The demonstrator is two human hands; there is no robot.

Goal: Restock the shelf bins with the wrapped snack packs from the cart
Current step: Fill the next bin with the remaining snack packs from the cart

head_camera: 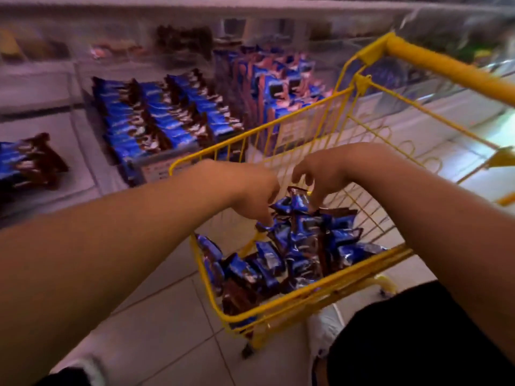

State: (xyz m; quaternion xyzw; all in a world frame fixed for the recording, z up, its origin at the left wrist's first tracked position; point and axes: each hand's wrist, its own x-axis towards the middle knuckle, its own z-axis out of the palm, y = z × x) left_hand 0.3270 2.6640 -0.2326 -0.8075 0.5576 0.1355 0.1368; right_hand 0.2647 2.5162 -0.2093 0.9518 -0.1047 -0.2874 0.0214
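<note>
Yellow cart [289,303] holds snack packs [301,240] — both hands' curled grips touching the heap's top

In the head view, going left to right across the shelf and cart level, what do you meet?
Small pile of packs at the far left → full bin of blue packs → bin of upright packs → yellow cart handle.
</note>
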